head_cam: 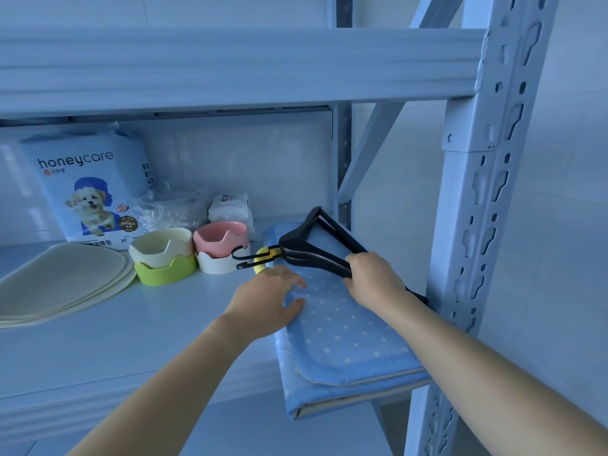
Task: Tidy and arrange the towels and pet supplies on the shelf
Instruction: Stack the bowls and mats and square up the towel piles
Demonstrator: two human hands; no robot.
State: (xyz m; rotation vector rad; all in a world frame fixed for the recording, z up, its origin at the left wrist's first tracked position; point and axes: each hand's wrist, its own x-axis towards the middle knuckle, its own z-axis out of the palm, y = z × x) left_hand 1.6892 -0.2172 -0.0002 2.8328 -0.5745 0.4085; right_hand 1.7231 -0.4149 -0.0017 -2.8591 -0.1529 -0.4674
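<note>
I see my left grip [273,296] flat and loose on the blue mat [345,337], my right grip [373,279] curled round the black hangers [297,240]

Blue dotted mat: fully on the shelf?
No, the blue dotted mat sticks out past the front edge of the shelf.

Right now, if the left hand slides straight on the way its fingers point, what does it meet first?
Probably the black hangers gripped by the right hand; the left hand rests on the blue mat, pointing toward them. Depth is unclear.
</note>
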